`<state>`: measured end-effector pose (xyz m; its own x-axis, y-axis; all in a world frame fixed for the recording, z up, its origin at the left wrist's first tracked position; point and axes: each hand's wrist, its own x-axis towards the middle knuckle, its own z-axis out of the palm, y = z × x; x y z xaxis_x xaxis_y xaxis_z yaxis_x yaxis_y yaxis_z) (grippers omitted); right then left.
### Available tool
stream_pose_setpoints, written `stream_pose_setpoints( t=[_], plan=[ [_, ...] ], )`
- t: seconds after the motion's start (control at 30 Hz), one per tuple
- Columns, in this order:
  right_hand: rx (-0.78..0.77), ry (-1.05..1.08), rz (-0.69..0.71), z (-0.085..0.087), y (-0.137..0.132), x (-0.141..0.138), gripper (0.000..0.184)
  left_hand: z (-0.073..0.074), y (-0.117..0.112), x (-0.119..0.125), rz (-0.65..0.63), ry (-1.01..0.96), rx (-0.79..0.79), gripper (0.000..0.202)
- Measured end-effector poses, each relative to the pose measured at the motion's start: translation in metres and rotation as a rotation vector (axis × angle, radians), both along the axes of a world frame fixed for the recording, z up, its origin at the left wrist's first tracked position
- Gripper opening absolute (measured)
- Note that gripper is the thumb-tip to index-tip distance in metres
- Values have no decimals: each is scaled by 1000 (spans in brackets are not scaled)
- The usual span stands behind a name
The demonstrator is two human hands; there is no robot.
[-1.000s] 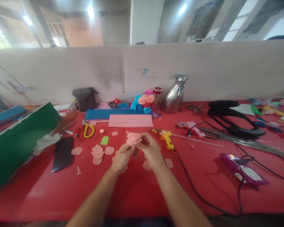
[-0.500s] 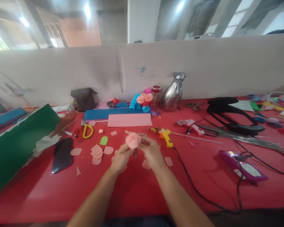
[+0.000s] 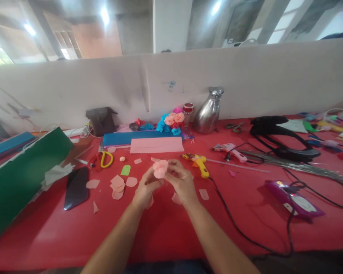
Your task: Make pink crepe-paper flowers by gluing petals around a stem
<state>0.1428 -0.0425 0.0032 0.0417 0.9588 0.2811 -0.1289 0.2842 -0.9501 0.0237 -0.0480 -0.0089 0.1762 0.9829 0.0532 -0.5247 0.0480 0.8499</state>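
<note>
A pink paper flower (image 3: 160, 169) is held up between my two hands, above the middle of the red table. My left hand (image 3: 146, 187) is closed with its fingers at the flower's left side. From the other side, my right hand (image 3: 183, 180) pinches the flower near its right and lower edge. The flower's underside is hidden by the fingers. Several loose pink paper petals (image 3: 117, 183) lie left of my hands, beside a green petal-shaped piece (image 3: 125, 170). A yellow glue gun (image 3: 199, 164) rests just right of my right hand.
Yellow-handled scissors (image 3: 106, 159) and a dark phone (image 3: 76, 188) lie to the left, near a green board (image 3: 25, 179). Behind are folded pink paper (image 3: 157, 145), finished flowers (image 3: 173, 121) and a metal jug (image 3: 208, 114). Rightward lie a pink glue gun (image 3: 231, 151), wires and a purple power strip (image 3: 294, 201).
My left hand's fingers have moved up around the flower's left side, and the thumb has shifted lower. The flower has turned slightly; the right hand stays at it.
</note>
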Motion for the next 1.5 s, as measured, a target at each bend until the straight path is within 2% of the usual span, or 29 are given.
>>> stream_pose_setpoints(
  t=[0.07, 0.17, 0.23, 0.37, 0.47, 0.57, 0.73, 1.0, 1.3, 1.5],
  plan=[
    [-20, 29, 3, -1, 1, -1, 12, 7, -2, 0, 39, 3, 16, 40],
    [-67, 92, 35, 3, 0, -3, 14, 10, -1, 1, 140, 62, 24, 23],
    [-87, 125, 48, 7, 0, -5, 14, 8, 2, 0, 182, 92, 27, 14],
    [-90, 149, 32, 6, 0, -6, 9, -2, 9, -2, 227, 98, 51, 13],
    [-99, 141, -2, 0, 1, -4, 16, -5, 11, -4, 245, 114, 40, 13],
    [-125, 111, 8, -1, 1, -3, 24, -2, 10, -3, 245, 115, 16, 13],
    [-210, 76, -9, 3, 1, -4, 18, 6, 7, 1, 227, 107, -2, 10],
    [-298, 223, -111, 3, 3, -9, 15, 3, 6, 3, 245, 101, -101, 19],
    [-180, 290, -64, -5, 3, -9, 11, 2, 6, 3, 236, 120, -92, 20],
    [-48, 45, -145, -3, -1, -7, 11, 3, 5, 4, 214, 129, -54, 18]
  ],
)
